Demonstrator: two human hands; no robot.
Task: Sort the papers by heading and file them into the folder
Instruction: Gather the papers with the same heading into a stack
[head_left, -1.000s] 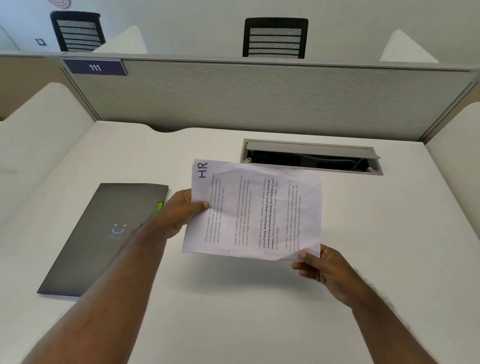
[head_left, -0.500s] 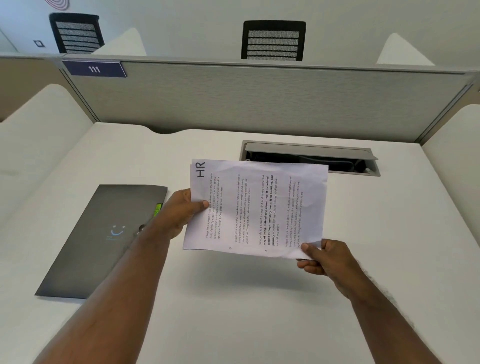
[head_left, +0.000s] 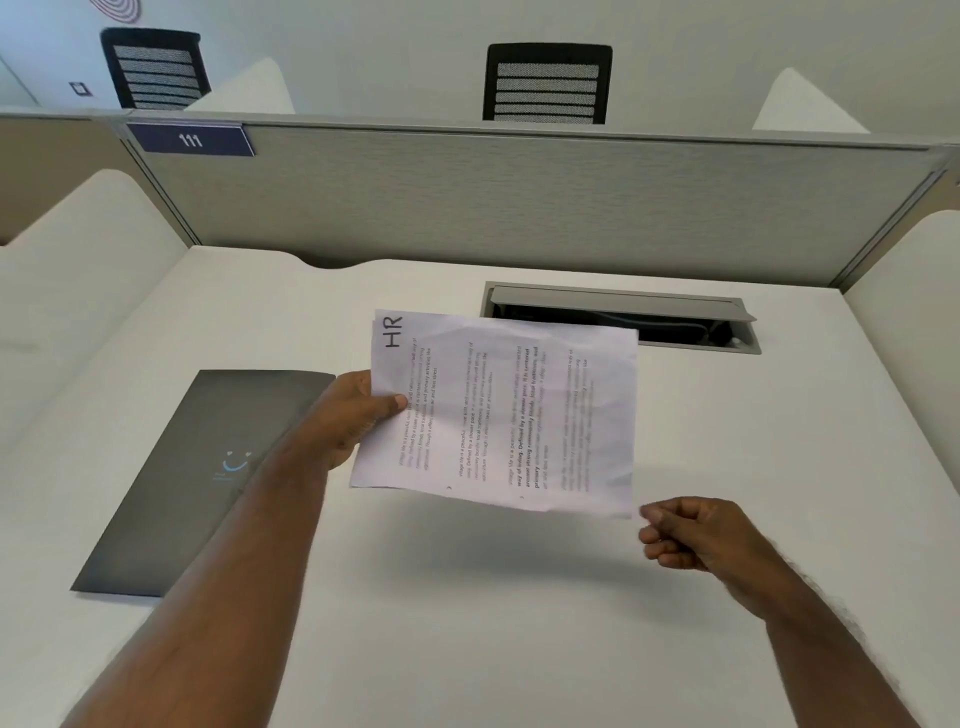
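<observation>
My left hand (head_left: 353, 415) pinches the left edge of a white printed sheet (head_left: 519, 415) headed "HR", thumb on top, and holds it above the desk, turned sideways. Whether more sheets lie under it I cannot tell. My right hand (head_left: 685, 535) hovers just off the sheet's lower right corner with its fingers curled and nothing in them. A closed dark grey folder (head_left: 197, 467) with a small blue logo lies flat on the desk to the left, partly under my left forearm.
The white desk (head_left: 467, 597) ends at a grey partition (head_left: 519, 208) at the back, with low white dividers on both sides. An open cable tray (head_left: 675, 322) is set into the desk behind the sheet. Two black chairs stand beyond the partition.
My right hand has let go of the sheet's lower right corner and moved a little right. The left hand still holds the sheet, which has tilted slightly.
</observation>
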